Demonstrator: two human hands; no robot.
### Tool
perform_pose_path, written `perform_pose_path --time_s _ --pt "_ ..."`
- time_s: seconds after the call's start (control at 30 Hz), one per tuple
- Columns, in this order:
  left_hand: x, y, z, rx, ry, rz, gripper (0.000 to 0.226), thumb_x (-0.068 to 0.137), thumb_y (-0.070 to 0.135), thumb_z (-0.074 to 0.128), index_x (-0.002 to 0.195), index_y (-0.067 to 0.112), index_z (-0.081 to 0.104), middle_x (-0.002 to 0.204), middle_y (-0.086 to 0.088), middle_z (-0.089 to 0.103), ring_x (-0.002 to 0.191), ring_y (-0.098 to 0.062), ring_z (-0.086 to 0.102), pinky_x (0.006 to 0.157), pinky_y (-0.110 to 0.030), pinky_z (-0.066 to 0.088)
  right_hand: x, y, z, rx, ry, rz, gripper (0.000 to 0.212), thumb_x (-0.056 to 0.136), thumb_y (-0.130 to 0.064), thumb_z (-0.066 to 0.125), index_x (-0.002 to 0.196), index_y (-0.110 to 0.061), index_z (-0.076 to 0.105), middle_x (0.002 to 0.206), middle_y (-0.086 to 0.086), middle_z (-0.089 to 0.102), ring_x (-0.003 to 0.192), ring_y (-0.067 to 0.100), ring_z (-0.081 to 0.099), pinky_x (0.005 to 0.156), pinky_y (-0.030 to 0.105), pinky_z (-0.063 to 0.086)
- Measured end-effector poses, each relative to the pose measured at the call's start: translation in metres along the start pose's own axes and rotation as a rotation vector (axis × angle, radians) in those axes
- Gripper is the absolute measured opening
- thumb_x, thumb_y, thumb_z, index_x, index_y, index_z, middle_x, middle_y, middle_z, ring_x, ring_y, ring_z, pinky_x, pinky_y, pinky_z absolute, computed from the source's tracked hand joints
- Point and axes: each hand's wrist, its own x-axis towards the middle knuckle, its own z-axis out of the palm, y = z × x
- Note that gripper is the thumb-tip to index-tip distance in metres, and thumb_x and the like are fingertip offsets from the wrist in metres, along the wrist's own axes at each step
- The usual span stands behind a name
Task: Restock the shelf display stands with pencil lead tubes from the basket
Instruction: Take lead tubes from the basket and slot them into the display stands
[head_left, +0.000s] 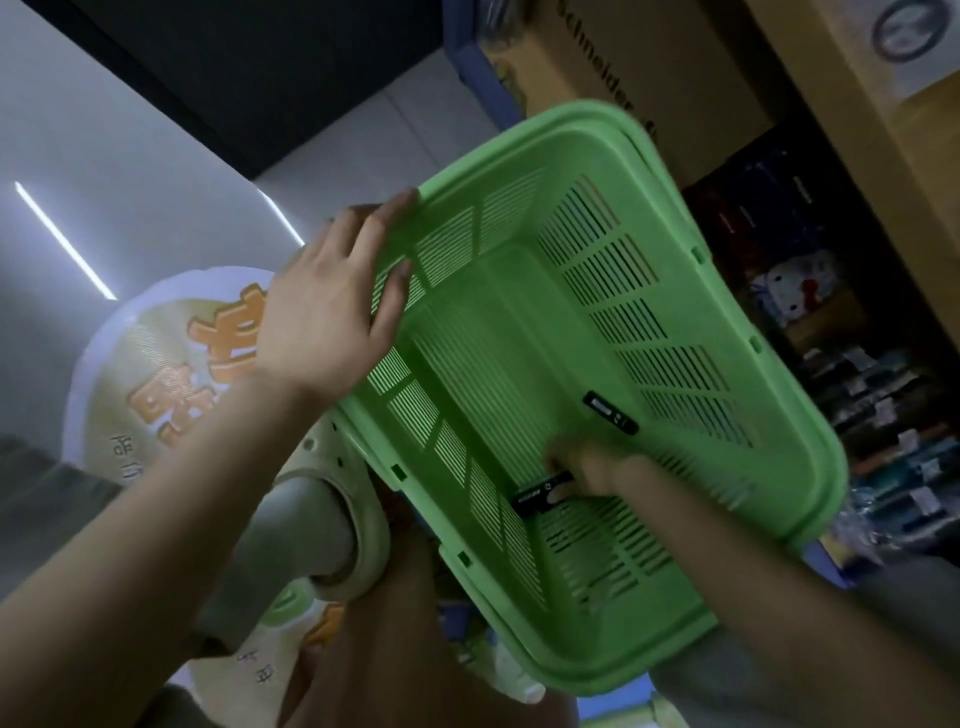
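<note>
A green slotted plastic basket (701, 332) is tilted in front of me, its open side facing me. My left hand (332, 306) holds its left rim, with the thumb inside the wall and the fingers spread over the edge. Deep in the basket, my right hand (587, 467) pinches black pencil lead tubes (543, 493) at the basket's bottom. One more black lead tube (610, 413) lies loose against the right wall, just above that hand.
Stocked shelves (857, 395) with packaged goods run down the right side, with cardboard boxes (649, 67) above. A round floor sticker (171, 374) with orange lettering lies on the left. My foot in a pale clog (332, 519) shows under the basket.
</note>
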Motion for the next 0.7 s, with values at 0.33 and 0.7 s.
perform_pose_path --time_s 0.33,0.7 --pt "-0.001 0.0 0.002 0.016 0.009 -0.014 0.05 0.095 0.03 0.039 0.142 0.012 0.038 0.123 -0.017 0.051 0.112 -0.032 0.046 0.088 -0.041 0.039 0.016 -0.024 0.017 0.216 -0.085 0.104 0.032 0.098 -0.027 0.051 0.113 -0.001 0.058 0.096 0.011 0.06 0.073 0.017 0.051 0.055 0.023 0.035" --pt "-0.039 0.099 0.024 -0.84 -0.186 -0.544 0.048 0.097 0.037 0.045 0.137 0.012 0.036 0.129 0.001 0.047 0.116 -0.01 0.046 0.1 -0.028 0.038 -0.087 -0.068 -0.041 1.088 0.602 -0.382 0.015 0.101 -0.024 0.038 0.102 -0.024 0.053 0.1 -0.007 0.062 0.09 0.004 0.06 0.078 0.019 0.049"
